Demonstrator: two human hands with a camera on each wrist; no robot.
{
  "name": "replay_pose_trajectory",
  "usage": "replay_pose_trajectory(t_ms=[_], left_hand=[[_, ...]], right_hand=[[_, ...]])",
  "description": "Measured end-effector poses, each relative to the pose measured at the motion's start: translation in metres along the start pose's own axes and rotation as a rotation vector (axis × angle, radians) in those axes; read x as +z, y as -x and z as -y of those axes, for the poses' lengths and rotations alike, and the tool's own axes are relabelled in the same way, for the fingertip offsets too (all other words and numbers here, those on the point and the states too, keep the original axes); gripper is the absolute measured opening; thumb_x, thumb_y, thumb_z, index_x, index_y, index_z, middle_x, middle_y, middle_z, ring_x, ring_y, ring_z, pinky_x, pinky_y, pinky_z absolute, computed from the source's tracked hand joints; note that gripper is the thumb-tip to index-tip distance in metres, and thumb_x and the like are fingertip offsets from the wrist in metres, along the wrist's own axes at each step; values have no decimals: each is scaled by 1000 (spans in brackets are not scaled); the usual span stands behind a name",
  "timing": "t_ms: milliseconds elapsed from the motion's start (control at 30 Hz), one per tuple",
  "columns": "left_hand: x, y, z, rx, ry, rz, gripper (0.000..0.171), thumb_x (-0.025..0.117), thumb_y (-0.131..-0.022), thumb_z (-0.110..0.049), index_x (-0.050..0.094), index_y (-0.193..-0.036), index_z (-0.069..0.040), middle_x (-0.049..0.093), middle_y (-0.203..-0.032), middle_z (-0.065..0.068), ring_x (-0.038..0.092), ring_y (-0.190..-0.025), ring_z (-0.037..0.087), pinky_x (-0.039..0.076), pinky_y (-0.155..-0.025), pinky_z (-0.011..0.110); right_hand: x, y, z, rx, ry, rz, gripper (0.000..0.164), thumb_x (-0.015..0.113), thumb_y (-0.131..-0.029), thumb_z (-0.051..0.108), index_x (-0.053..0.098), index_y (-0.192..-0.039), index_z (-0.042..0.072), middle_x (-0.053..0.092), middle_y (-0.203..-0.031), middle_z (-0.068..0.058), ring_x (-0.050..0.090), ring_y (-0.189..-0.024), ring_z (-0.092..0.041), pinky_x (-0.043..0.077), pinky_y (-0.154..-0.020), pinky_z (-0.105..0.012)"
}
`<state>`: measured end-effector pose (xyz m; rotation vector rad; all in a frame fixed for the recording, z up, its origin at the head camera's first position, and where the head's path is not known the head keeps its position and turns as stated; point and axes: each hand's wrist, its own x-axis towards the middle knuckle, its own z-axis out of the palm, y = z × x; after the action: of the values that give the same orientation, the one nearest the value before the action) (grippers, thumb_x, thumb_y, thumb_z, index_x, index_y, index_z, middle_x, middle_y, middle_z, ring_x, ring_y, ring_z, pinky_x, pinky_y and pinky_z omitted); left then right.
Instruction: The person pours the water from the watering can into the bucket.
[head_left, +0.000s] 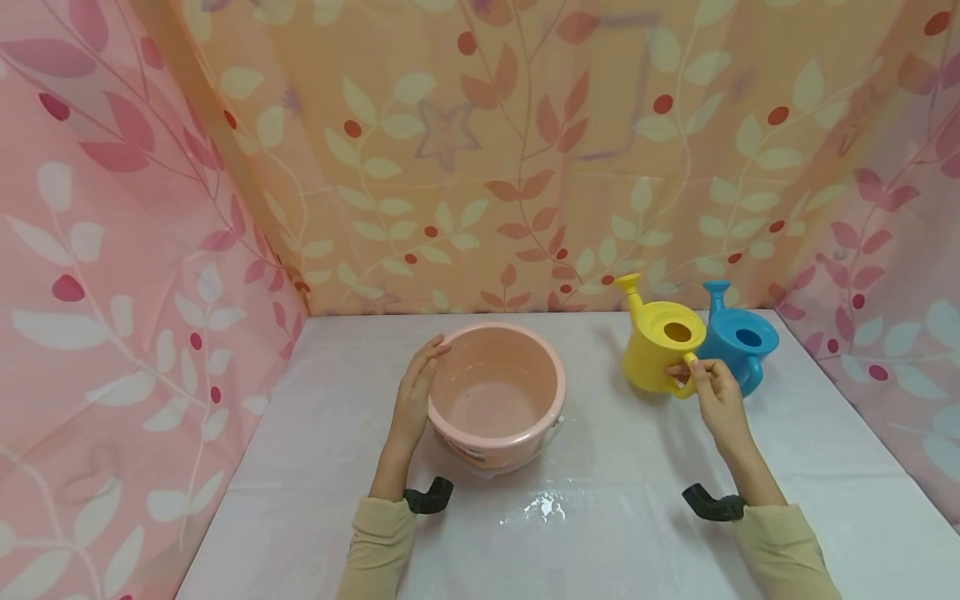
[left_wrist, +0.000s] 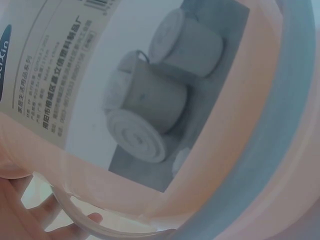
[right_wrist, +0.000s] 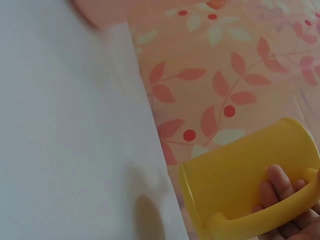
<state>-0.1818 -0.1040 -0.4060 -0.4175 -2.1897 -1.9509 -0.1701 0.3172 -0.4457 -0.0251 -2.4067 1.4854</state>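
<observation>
My right hand [head_left: 722,404] grips the handle of a yellow watering can [head_left: 651,354], which stands upright with its spout toward the back. In the right wrist view, fingers [right_wrist: 277,181] curl through the handle loop of the yellow can [right_wrist: 240,175]. A pink bucket [head_left: 498,444] with a little water in it stands at the middle of the table. Against its left side lies my left hand [head_left: 412,400], fingers extended along the rim. The left wrist view looks closely at the bucket's printed label [left_wrist: 75,100], with spread fingers [left_wrist: 47,210] at the lower left.
A blue watering can [head_left: 738,342] stands just right of the yellow one, partly behind it. Spilled water [head_left: 547,506] glistens on the white tabletop [head_left: 300,517] in front of the bucket. Flowered curtains [head_left: 420,183] enclose the back and both sides.
</observation>
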Motion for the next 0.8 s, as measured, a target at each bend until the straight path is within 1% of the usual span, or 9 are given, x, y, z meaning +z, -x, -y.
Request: replay_pose_trajectory(t_ms=[133,333,600,800], left_hand=[[0,0,1,-4,0,5,37,34,-101,-15,51,-126,6,34,-146,15,25,-139,25,22,-112,47],[0,1,1,3,2,3,37,34,-101,-16,51,-126,6,35,-146,15,25,-138,25,23,-112,47],[0,0,2,1,4,-2,37,34,-101,-16,51,-126,5,35,-146,14,26,-138,24,23,-111,47],[1,-1,1,-6,4,-5,36,34,-101,-15,52,-126,4,35,-146,13,26,-138,22,23,-112,46]], right_hand=[[-1,-4,-6,8,-15,12,42,34,-100,38,40,-109,-2,63,-104,6,54,-98,2,41,-83,-5],[-1,-10,-16,27,9,41,42,33,-100,37,40,-112,-3,63,-108,0,52,-100,5,43,-86,-8],[-2,-13,-25,80,-3,76,42,32,-99,40,40,-113,1,62,-110,5,51,-103,6,44,-92,-16],[-2,-13,-28,97,-5,94,42,32,-99,43,40,-111,4,62,-113,5,50,-104,6,45,-93,-19]])
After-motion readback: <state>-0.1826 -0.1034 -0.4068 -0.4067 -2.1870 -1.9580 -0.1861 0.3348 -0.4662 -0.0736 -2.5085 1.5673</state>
